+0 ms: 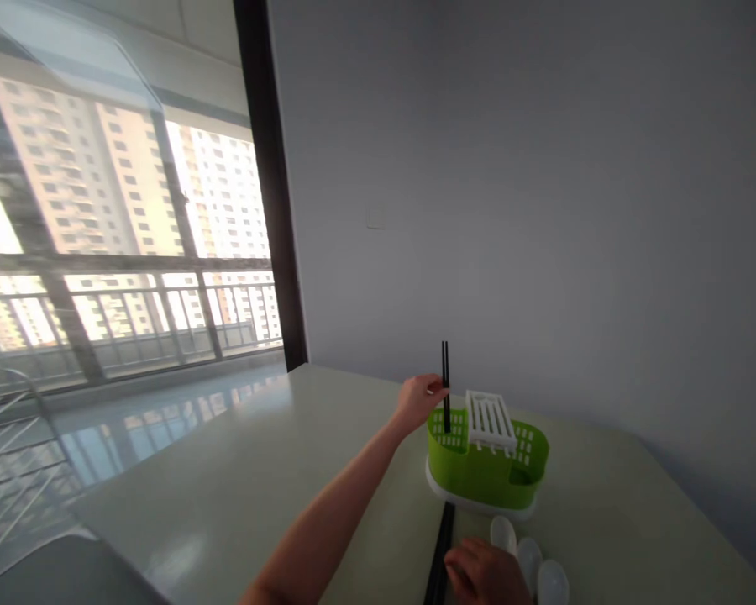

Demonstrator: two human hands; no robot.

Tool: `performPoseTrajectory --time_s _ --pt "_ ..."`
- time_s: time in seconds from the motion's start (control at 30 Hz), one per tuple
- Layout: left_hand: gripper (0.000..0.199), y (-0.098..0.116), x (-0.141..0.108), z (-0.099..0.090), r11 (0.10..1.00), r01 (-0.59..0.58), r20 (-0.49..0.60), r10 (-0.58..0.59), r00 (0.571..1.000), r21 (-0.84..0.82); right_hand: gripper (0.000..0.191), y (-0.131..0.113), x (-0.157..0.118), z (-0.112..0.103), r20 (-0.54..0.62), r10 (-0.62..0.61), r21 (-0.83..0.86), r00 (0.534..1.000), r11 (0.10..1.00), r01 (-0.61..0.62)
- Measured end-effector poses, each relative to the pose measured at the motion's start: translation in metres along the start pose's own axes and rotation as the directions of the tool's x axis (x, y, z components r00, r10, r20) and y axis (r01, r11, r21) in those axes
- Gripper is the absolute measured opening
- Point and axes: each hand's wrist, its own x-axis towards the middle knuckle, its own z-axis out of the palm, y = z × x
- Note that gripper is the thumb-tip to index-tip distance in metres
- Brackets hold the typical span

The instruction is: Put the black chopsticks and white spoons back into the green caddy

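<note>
Left hand point(423, 397) pinching upright black chopsticks point(445, 378), tips inside green caddy point(486, 458) just beside it. Right hand point(486, 573) resting on flat chopsticks point(439, 555) on surface point(258, 470), grip unclear; white spoons point(529, 559) beside.

Two bare hands in view — no gloves, rings or watch. Left hand point(421, 395): forearm uncovered all the way back from the fingers to the frame edge, no sleeve or cuff showing, slim build. Right hand point(486, 574): only knuckles and finger backs visible at the bottom edge — wrist cut off behind the fingers, so sleeve there can't be told. No bands, marks or jewellery visible on either.
</note>
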Motion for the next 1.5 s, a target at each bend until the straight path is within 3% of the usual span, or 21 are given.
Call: performPoseTrajectory --time_s 0.17,0.37,0.67,0.87,1.0,1.1,1.17,1.27,1.37,1.5 --pt "0.025 -0.017 0.013 0.034 0.995 0.063 0.082 -0.070 0.994 0.078 0.013 0.006 0.002 0.011 -0.025 -0.030 -0.062 0.999 0.998 0.028" --pt "0.029 -0.026 0.020 0.050 0.989 0.066 0.174 -0.089 0.981 0.132 0.012 0.005 0.001 0.012 -0.057 -0.056 -0.095 0.997 0.994 0.050" --pt "0.028 -0.021 0.018 0.058 0.974 -0.010 0.239 -0.045 0.970 0.225 0.011 0.000 0.004 0.006 -0.028 -0.039 -0.143 0.999 0.989 0.034" --pt "0.038 -0.017 0.009 0.046 0.967 -0.024 0.190 -0.025 0.981 0.254 0.010 -0.002 0.004 0.002 0.014 -0.020 -0.131 1.000 0.991 0.022" --pt "0.043 -0.018 -0.020 0.030 0.973 0.040 0.010 -0.043 0.999 0.226 0.012 -0.011 0.002 -0.011 0.039 0.022 -0.053 0.999 0.998 -0.020" --pt "0.037 -0.024 -0.058 0.020 0.980 0.102 -0.159 -0.074 0.984 0.170 0.015 -0.019 -0.001 -0.022 0.063 0.049 0.022 0.997 0.998 -0.051" --pt "0.034 -0.030 -0.087 0.016 0.980 0.134 -0.200 -0.103 0.974 0.148 0.016 -0.024 -0.002 -0.029 0.083 0.069 0.051 0.994 0.996 -0.074" --pt "0.029 -0.038 -0.132 0.017 0.971 0.207 -0.130 -0.191 0.973 0.121 0.017 -0.028 -0.002 -0.035 0.105 0.088 0.064 0.991 0.993 -0.095" --pt "0.022 -0.041 -0.173 0.026 0.963 0.236 0.052 -0.244 0.968 0.134 0.018 -0.029 -0.002 -0.038 0.106 0.091 0.057 0.990 0.994 -0.097" --pt "0.021 -0.033 -0.207 0.040 0.950 0.209 0.229 -0.262 0.937 0.231 0.016 -0.030 -0.003 -0.040 0.104 0.081 0.045 0.991 0.995 -0.087"
